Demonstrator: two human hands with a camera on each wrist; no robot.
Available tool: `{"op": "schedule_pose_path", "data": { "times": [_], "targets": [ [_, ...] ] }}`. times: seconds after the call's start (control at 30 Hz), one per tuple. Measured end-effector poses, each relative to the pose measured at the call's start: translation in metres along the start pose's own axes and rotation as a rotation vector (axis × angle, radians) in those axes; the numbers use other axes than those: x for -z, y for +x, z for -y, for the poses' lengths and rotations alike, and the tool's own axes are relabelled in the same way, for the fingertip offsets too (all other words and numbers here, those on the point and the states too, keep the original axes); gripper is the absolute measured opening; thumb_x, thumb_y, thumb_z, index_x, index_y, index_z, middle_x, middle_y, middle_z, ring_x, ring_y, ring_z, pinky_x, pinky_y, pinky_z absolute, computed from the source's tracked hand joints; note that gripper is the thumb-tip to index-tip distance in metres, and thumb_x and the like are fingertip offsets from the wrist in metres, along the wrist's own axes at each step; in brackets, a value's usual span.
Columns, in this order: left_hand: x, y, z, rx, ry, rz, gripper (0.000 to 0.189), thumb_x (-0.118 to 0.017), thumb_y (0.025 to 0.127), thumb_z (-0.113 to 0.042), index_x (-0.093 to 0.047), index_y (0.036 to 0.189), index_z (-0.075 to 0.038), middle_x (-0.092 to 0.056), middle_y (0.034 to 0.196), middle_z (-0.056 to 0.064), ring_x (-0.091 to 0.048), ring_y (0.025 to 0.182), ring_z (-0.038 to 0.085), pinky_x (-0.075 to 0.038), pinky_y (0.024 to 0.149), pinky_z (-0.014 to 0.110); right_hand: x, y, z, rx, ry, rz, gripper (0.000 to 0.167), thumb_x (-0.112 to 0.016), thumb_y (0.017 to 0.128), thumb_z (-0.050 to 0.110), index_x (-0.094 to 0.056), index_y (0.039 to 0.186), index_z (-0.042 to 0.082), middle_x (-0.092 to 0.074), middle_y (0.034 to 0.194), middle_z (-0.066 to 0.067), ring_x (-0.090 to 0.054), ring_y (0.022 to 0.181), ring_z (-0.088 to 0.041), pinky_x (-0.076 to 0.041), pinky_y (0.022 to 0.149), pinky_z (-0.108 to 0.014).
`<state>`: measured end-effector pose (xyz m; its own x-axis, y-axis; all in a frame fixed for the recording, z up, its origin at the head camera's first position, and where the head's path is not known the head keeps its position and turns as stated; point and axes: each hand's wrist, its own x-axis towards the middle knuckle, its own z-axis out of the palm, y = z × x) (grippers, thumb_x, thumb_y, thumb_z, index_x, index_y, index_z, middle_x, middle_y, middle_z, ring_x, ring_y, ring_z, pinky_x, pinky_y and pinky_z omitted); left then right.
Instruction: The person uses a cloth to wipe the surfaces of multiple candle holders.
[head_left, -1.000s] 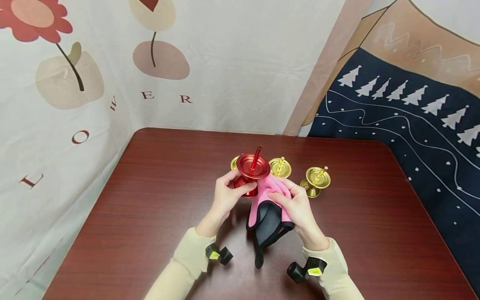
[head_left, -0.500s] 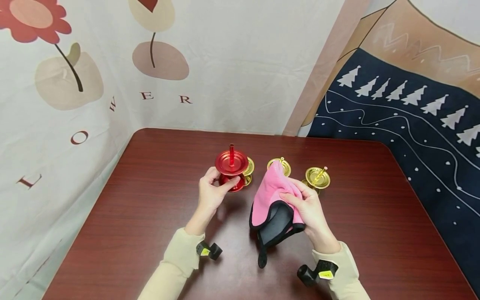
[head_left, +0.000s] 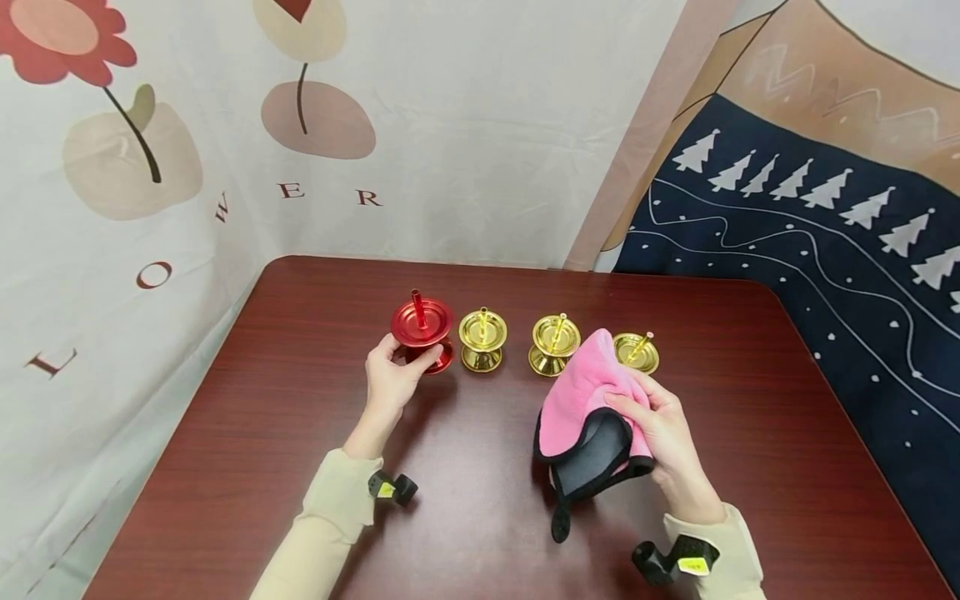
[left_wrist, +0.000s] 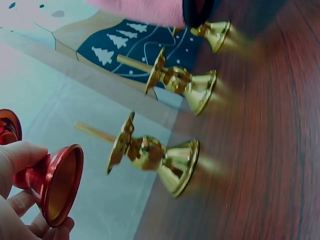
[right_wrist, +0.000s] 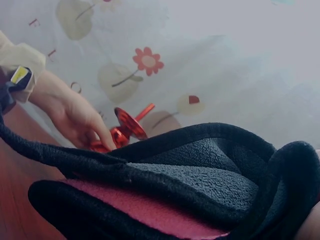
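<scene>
My left hand [head_left: 386, 383] grips a shiny red candle holder [head_left: 422, 325] by its lower part, thumb in front. Its wide dish and spike point up. In the left wrist view the hollow base [left_wrist: 62, 185] shows, raised off the table. My right hand [head_left: 669, 437] pinches a bunched pink cloth [head_left: 588, 398] with black edging, a dark grey inner side and a hanging loop. In the right wrist view the grey lining [right_wrist: 195, 175] fills the front, and the fingers are mostly hidden.
A gold candle holder [head_left: 482, 333] stands just right of the red one. Beside it is a second gold holder [head_left: 553, 340]; a third gold holder [head_left: 636, 353] is partly behind the cloth and right hand. Printed curtains hang behind the brown table [head_left: 315, 317].
My left hand has carried the red candle holder left, away from the cloth and past the leftmost gold one, now uncovered. My right hand has moved right with the pink cloth.
</scene>
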<state>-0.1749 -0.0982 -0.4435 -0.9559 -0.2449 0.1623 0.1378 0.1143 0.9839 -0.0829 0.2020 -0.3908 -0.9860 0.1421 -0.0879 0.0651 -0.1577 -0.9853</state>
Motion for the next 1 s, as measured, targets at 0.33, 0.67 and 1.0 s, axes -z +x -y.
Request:
{"op": "schedule_pose_path", "data": {
  "times": [0.33,0.67,1.0],
  "targets": [
    [0.012,0.014,0.010,0.064,0.082,-0.008,0.039,-0.076,0.074,-0.004,-0.063,0.111,0.003,-0.064,0.108,0.020,-0.060,0.096,0.026,-0.048,0.081,0.021,0.035,-0.005,-0.009,0.003,0.114,0.027,0.036,-0.055,0.088,-0.006,-0.071,0.100,0.023,-0.068,0.090,0.005,-0.062,0.076,-0.007,-0.051,0.067,-0.019],
    [0.017,0.019,0.018,0.100,0.118,-0.012,0.039,-0.075,0.077,-0.008,-0.063,0.112,0.000,-0.063,0.112,0.018,-0.058,0.098,0.024,-0.046,0.081,0.022,0.075,-0.014,-0.016,0.021,0.178,0.002,0.035,-0.050,0.091,-0.005,-0.072,0.102,0.020,-0.067,0.090,0.005,-0.062,0.076,-0.007,-0.051,0.067,-0.018],
    [0.019,0.025,0.027,0.148,0.120,-0.039,0.040,-0.075,0.076,-0.008,-0.063,0.113,0.000,-0.062,0.113,0.021,-0.054,0.104,0.028,-0.041,0.092,0.038,0.115,-0.014,-0.023,0.071,0.393,0.051,0.039,-0.038,0.093,-0.011,-0.070,0.105,0.008,-0.070,0.091,-0.003,-0.066,0.078,-0.012,-0.052,0.070,-0.020]
  ]
}}
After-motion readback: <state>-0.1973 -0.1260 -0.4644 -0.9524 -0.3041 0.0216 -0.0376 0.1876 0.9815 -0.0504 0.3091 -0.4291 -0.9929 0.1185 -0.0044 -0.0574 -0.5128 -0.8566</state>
